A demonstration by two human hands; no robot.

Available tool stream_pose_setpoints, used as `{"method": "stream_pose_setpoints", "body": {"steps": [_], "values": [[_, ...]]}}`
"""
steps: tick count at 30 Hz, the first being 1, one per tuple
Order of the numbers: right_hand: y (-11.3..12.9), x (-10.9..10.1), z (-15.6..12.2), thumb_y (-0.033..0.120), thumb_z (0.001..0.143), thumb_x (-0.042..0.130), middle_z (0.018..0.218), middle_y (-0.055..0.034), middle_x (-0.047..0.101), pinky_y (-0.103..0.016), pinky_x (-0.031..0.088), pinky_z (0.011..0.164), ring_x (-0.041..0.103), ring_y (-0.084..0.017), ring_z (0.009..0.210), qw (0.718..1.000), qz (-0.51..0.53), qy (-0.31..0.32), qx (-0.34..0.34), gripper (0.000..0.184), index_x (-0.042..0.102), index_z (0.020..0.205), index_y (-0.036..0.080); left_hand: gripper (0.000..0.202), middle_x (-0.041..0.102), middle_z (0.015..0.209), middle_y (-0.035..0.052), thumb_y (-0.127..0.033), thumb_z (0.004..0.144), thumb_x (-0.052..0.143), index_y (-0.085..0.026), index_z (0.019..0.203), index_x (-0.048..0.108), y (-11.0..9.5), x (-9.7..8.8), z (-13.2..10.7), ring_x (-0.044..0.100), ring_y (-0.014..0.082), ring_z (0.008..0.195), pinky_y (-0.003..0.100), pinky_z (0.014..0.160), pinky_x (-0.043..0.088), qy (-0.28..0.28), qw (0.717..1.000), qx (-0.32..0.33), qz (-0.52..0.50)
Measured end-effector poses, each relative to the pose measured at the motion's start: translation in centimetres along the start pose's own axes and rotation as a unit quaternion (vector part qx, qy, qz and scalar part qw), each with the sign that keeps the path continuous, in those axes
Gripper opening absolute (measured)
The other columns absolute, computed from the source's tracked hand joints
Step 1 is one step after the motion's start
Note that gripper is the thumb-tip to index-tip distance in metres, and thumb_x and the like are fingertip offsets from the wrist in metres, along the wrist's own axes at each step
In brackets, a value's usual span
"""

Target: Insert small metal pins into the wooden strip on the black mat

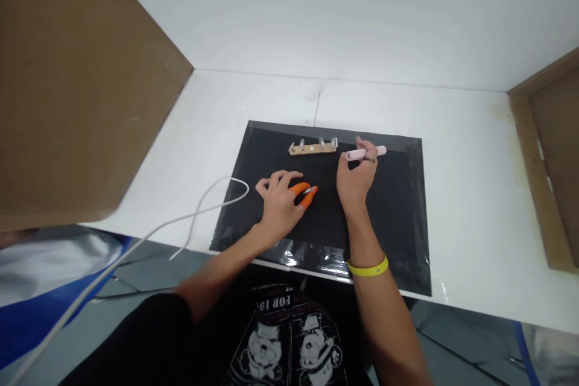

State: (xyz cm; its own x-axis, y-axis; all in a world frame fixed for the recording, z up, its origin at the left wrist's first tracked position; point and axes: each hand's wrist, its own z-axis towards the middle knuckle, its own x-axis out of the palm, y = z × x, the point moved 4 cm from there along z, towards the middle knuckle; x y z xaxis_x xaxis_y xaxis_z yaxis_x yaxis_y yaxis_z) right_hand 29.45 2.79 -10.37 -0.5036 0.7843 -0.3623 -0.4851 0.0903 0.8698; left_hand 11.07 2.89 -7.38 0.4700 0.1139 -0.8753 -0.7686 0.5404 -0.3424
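My left hand (pixel 280 202) rests on a black mat (pixel 398 217). Its thumb and forefinger wear orange finger covers and pinch a small silvery piece (pixel 308 191); the other fingers spread out. My right hand (pixel 355 178) is closed round a pink pen-shaped tool (pixel 364 153) that lies level, its tip pointing right. Just beyond both hands lies a small wooden strip (pixel 313 148) with several metal hooks standing on it. A yellow band (pixel 367 268) circles my right wrist.
The mat lies on a white table (pixel 474 181) with a white back wall. Brown cardboard panels (pixel 76 84) stand at left and at right (pixel 554 163). A white cable (pixel 203 208) loops over the table's left front edge.
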Motion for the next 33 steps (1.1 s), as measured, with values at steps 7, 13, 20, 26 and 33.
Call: {"method": "stream_pose_setpoints", "body": {"steps": [7, 13, 20, 26, 33], "values": [[-0.5, 0.0, 0.2, 0.026, 0.084, 0.057, 0.124, -0.0121, 0.064, -0.051, 0.041, 0.11, 0.058, -0.026, 0.12, 1.0, 0.009, -0.001, -0.009, 0.041, 0.056, 0.124, 0.018, 0.007, 0.07, 0.132, 0.0062, -0.03, 0.095, 0.071, -0.027, 0.095, 0.077, 0.2, 0.1, -1.1, 0.056, 0.0327, 0.125, 0.054, 0.097, 0.03, 0.048, 0.998, -0.021, -0.031], [-0.7, 0.0, 0.2, 0.026, 0.084, 0.059, 0.125, -0.0106, 0.064, -0.049, 0.043, 0.109, 0.059, -0.026, 0.12, 1.0, 0.014, 0.008, 0.002, 0.04, 0.056, 0.124, 0.02, 0.01, 0.068, 0.136, 0.0065, -0.027, 0.096, 0.068, -0.026, 0.097, 0.078, 0.2, 0.2, -1.4, 0.053, 0.0329, 0.129, 0.055, 0.098, 0.031, 0.074, 0.994, -0.053, -0.051], [-0.1, 0.1, 0.1, 0.036, 0.09, 0.062, 0.106, -0.0051, 0.073, -0.036, 0.052, 0.09, 0.069, -0.02, 0.095, 0.997, 0.053, 0.049, 0.021, 0.021, 0.063, 0.105, 0.021, 0.003, 0.073, 0.123, 0.0028, -0.035, 0.086, 0.082, -0.032, 0.086, 0.081, 1.5, 0.3, 0.3, 0.057, 0.0301, 0.122, 0.054, 0.098, 0.028, 0.077, 0.992, -0.042, -0.088], [0.9, 0.4, -0.3, 0.047, 0.095, 0.059, 0.082, 0.0005, 0.076, -0.035, 0.05, 0.083, 0.07, -0.02, 0.082, 0.993, 0.053, 0.104, 0.005, 0.025, 0.068, 0.099, 0.024, 0.006, 0.072, 0.125, 0.0031, -0.035, 0.084, 0.084, -0.031, 0.087, 0.08, 1.9, 0.6, 0.6, 0.055, 0.0304, 0.124, 0.052, 0.099, 0.028, 0.084, 0.992, -0.022, -0.093], [0.4, -0.1, 0.1, 0.047, 0.097, 0.056, 0.089, -0.0008, 0.077, -0.034, 0.05, 0.084, 0.073, -0.019, 0.085, 0.996, 0.05, 0.063, 0.037, 0.028, 0.065, 0.109, 0.023, 0.009, 0.073, 0.121, 0.0039, -0.034, 0.084, 0.083, -0.03, 0.091, 0.079, 1.8, 0.6, 0.6, 0.057, 0.0303, 0.121, 0.054, 0.099, 0.029, 0.079, 0.991, -0.03, -0.101]]}}
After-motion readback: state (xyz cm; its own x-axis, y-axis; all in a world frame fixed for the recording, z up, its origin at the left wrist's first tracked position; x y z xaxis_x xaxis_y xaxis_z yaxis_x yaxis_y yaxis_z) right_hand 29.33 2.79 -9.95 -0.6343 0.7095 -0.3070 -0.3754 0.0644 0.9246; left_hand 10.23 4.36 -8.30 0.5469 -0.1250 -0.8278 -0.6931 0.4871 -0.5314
